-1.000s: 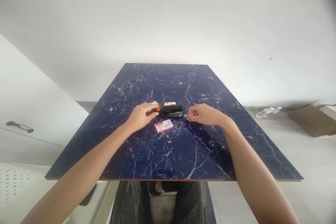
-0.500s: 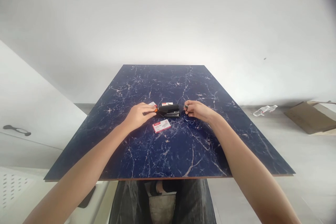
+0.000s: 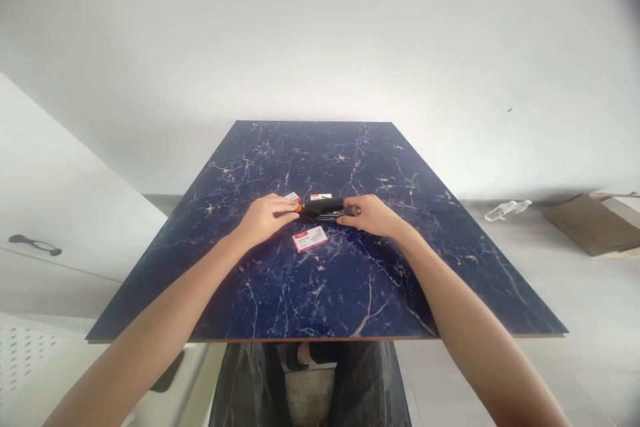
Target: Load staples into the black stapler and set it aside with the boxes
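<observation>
A black stapler (image 3: 325,205) with an orange part at its left end lies on the dark blue marbled tabletop (image 3: 320,300). My left hand (image 3: 267,217) grips that orange end between thumb and fingers. At the stapler's right end, my right hand (image 3: 373,215) has its fingers closed around a small dark grey piece, too small to name for sure; the fingertips meet the stapler's front. In front of the stapler lies a red and white staple box (image 3: 309,239). Two more small boxes, a left one (image 3: 293,197) and a right one (image 3: 321,197), show partly behind it.
Beyond the table's far edge rises a white wall (image 3: 320,33). A cabinet with a dark handle (image 3: 35,244) stands at the left. On the floor at the right are a clear plastic bottle (image 3: 507,210) and an open cardboard box (image 3: 590,223).
My right hand has moved left, closing the gap to the stapler's right end with the small dark piece. My left hand still holds the orange end.
</observation>
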### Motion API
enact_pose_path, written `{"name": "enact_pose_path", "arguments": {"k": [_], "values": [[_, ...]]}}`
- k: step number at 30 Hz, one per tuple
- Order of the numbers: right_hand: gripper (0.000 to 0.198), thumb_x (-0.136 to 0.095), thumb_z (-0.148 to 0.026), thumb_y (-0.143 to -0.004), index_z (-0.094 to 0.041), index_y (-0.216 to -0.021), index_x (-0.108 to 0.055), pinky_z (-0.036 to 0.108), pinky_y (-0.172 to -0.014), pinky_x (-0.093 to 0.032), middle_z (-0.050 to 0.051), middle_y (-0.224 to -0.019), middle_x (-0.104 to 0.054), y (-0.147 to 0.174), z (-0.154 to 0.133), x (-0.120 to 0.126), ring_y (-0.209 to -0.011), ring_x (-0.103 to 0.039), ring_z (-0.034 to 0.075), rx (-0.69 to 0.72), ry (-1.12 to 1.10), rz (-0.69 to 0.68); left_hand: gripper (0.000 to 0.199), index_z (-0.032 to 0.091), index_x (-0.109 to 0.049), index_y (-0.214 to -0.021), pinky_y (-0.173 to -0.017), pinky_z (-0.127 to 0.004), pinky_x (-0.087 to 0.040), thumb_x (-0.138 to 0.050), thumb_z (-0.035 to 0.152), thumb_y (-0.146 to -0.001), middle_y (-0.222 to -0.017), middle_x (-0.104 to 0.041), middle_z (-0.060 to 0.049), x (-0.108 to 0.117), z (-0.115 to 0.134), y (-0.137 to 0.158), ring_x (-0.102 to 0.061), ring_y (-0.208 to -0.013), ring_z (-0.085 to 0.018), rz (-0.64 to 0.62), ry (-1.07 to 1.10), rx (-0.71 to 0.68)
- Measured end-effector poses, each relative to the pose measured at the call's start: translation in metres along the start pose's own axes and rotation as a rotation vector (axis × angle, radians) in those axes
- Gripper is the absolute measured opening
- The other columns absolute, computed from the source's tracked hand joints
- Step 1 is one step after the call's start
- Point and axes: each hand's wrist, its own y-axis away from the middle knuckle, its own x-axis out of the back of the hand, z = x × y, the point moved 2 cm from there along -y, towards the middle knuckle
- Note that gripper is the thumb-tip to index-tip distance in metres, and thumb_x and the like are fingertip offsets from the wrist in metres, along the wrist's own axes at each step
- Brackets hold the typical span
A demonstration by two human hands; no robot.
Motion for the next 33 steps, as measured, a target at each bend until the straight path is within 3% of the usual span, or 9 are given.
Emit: {"name": "enact_pose_path", "arguments": {"k": [8,12,14,19,24,29,33], "values": [[0.037,-0.065,-0.052,-0.080,-0.023,-0.100,-0.077,0.031,-0.069,-0.040,0.003,-0.082,-0.069,0.009,0.027,0.033,-0.074,-0.060,0.021,-0.071,0.029,-0.087,0.030,0.027,-0.078,-0.110,-0.091,-0.043,-0.057,-0.061,0.048,-0.097,-0.110,-0.079,-0.005,-0.003,-0.004,0.002,-0.070,-0.097,-0.024,0.023,-0.076,-0.027],[0.046,-0.066,-0.058,-0.080,-0.024,-0.110,-0.072,0.034,-0.073,-0.045,0.007,-0.099,-0.070,0.015,0.039,0.043,-0.081,-0.062,0.023,-0.123,-0.038,-0.167,0.031,0.026,-0.077,-0.112,-0.090,-0.041,-0.057,-0.059,0.047,-0.098,-0.111,-0.078,-0.005,-0.002,-0.001,0.001,-0.069,-0.097,-0.023,0.019,-0.109,-0.035],[0.051,-0.061,-0.064,-0.084,-0.024,-0.115,-0.068,0.036,-0.074,-0.049,0.009,-0.105,-0.069,0.016,0.045,0.044,-0.082,-0.062,0.023,-0.184,-0.125,-0.129,0.031,0.026,-0.076,-0.113,-0.090,-0.041,-0.056,-0.059,0.047,-0.098,-0.112,-0.077,-0.006,-0.001,-0.001,0.001,-0.069,-0.098,-0.023,0.005,-0.115,-0.022],[0.049,-0.045,-0.059,-0.094,-0.023,-0.115,-0.071,0.038,-0.072,-0.053,0.007,-0.083,-0.068,0.016,0.055,0.043,-0.067,-0.059,0.022,-0.332,-0.272,-0.060,0.029,0.025,-0.075,-0.114,-0.092,-0.041,-0.055,-0.059,0.044,-0.098,-0.114,-0.076,-0.006,0.000,-0.001,0.000,-0.069,-0.100,-0.024,-0.022,-0.108,-0.004],[0.045,-0.055,-0.049,-0.091,-0.023,-0.123,-0.073,0.038,-0.077,-0.055,0.009,-0.085,-0.072,0.015,0.049,0.043,-0.076,-0.064,0.025,-0.259,-0.286,0.001,0.029,0.025,-0.074,-0.114,-0.093,-0.041,-0.054,-0.058,0.043,-0.099,-0.115,-0.075,-0.007,0.000,0.001,0.000,-0.068,-0.103,-0.024,-0.047,-0.099,0.015],[0.048,-0.055,-0.048,-0.092,-0.025,-0.132,-0.070,0.044,-0.087,-0.056,0.010,-0.113,-0.074,0.016,0.043,0.042,-0.090,-0.070,0.028,-0.188,-0.288,0.014,0.035,0.025,-0.073,-0.115,-0.090,-0.041,-0.056,-0.053,0.050,-0.099,-0.116,-0.074,-0.008,0.000,0.002,0.000,-0.068,-0.104,-0.026,-0.070,-0.096,0.038],[0.046,-0.060,-0.046,-0.091,-0.027,-0.131,-0.070,0.049,-0.098,-0.051,0.008,-0.128,-0.071,0.015,0.034,0.041,-0.106,-0.069,0.032,-0.131,-0.235,0.009,0.040,0.025,-0.067,-0.128,-0.090,-0.040,-0.055,-0.056,0.048,-0.097,-0.118,-0.073,-0.008,0.000,0.004,-0.001,-0.069,-0.102,-0.025,-0.065,-0.080,0.079]]}}
